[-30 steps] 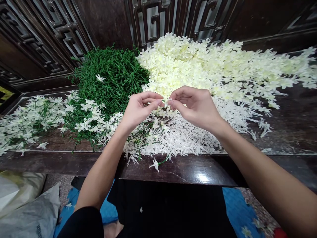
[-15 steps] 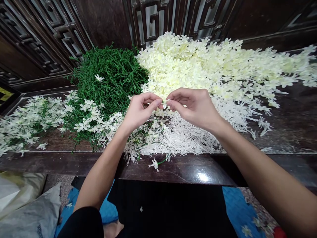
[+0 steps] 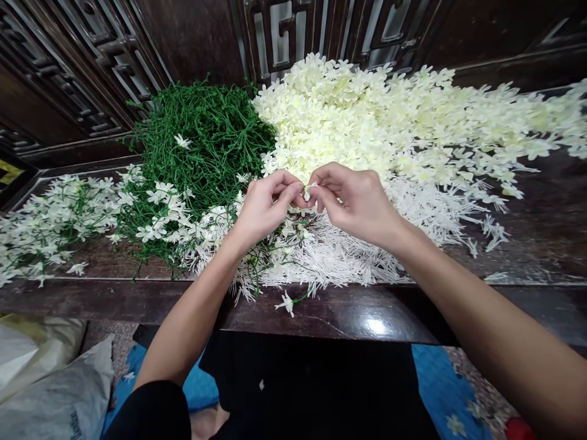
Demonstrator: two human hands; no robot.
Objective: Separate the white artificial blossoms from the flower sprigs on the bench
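**Both hands pinched on one small flower, mid-table**

Step in hand, as I read it: fine fingertip work on a single piece, held up between the two hands. The left hand [image 3: 261, 211] and right hand [image 3: 355, 201] meet tip to tip above the dark polished wooden table [image 3: 367, 311]. The small white plastic flower [image 3: 310, 186] sits right at the meeting point, over the spread of thin white spiky plastic pieces [image 3: 348, 250].

Left fingers [image 3: 288, 194]: thumb and forefinger closed in a tight pinch on the flower, the others curled in. Right fingers [image 3: 323, 195]: same, thumb and forefinger closed on its other side, the rest loosely bent. Whether a stem is held there too is too small to tell.

Any further move on this piece calls for a steady pinch from both sides and small, exact motion, I judge; it is tiny and could slip.

Around:
- a heap of green plastic stems [image 3: 206, 140] behind the left hand
- a big heap of cream plastic blossoms [image 3: 367, 122] behind the right hand
- white-flowered green sprigs [image 3: 55, 220] at far left
- one loose sprig [image 3: 287, 304] at the table's near edge
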